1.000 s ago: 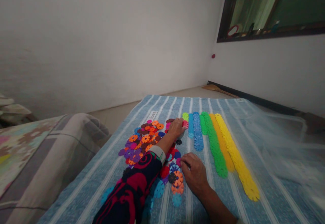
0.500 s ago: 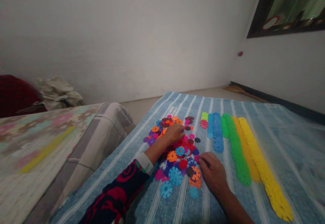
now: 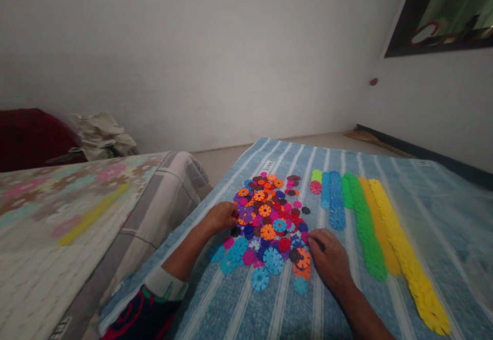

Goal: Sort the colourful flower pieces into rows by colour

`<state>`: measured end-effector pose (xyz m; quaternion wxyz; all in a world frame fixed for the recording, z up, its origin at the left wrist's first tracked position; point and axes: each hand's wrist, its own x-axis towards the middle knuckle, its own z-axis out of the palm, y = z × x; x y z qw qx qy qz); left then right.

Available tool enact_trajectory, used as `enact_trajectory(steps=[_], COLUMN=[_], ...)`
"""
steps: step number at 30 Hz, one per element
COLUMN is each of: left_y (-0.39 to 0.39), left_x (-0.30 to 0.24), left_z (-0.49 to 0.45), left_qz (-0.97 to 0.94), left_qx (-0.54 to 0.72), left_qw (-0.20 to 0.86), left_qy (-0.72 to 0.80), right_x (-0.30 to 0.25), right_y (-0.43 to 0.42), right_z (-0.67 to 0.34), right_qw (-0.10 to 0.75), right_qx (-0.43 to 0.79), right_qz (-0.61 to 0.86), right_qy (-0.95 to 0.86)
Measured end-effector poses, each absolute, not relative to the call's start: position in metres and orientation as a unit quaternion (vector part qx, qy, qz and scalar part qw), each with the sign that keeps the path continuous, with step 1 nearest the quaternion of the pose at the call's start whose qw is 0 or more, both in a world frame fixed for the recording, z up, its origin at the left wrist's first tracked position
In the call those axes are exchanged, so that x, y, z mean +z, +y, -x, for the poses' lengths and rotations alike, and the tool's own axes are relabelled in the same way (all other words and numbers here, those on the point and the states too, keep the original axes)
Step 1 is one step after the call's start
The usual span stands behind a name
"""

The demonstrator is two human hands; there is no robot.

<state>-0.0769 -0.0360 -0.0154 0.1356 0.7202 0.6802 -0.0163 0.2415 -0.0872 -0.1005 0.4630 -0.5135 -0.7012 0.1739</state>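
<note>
A mixed pile of notched plastic flower discs (image 3: pixel 265 210) lies on the striped blue cloth, in orange, purple, red, brown and blue. My left hand (image 3: pixel 221 216) is at the pile's left edge, fingers curled together against the discs; what they pinch is hidden. At the opposite edge, my right hand (image 3: pixel 330 258) rests low, thumb and finger closed at a magenta disc (image 3: pixel 305 237). Light-blue discs (image 3: pixel 235 252) lie near the left wrist, at the pile's front left. Overlapping rows stand to the right: blue (image 3: pixel 336 201), green (image 3: pixel 364 227), amber (image 3: pixel 379 227) and yellow (image 3: pixel 410 258).
A lime disc stack (image 3: pixel 316 176) and a pink-red disc (image 3: pixel 316 187) sit beside a short light-blue row (image 3: pixel 325 191). On the left is a bed with a floral cover (image 3: pixel 88 191). A white wall (image 3: pixel 215 62) rises behind, with a dark-framed window (image 3: pixel 400 26) at upper right.
My left hand has moved from over the pile's middle to its left edge, uncovering the discs beneath. My right hand stays by the magenta disc. The view has shifted slightly.
</note>
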Motion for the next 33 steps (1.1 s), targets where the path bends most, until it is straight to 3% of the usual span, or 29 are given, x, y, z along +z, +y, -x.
enact_trajectory(steps=[19, 33], left_y=[-0.049, -0.05], left_x=[-0.04, -0.037], left_z=[0.072, 0.066], left_qz=[-0.655, -0.692], left_qx=[0.103, 0.142], left_qw=[0.102, 0.082], left_qy=[0.741, 0.703], right_x=[-0.102, -0.097], right_y=[-0.087, -0.089], right_z=[-0.244, -0.243], right_qw=[0.455, 0.454], right_qx=[0.177, 0.17], right_qz=[0.516, 0.516], right_qy=[-0.704, -0.707])
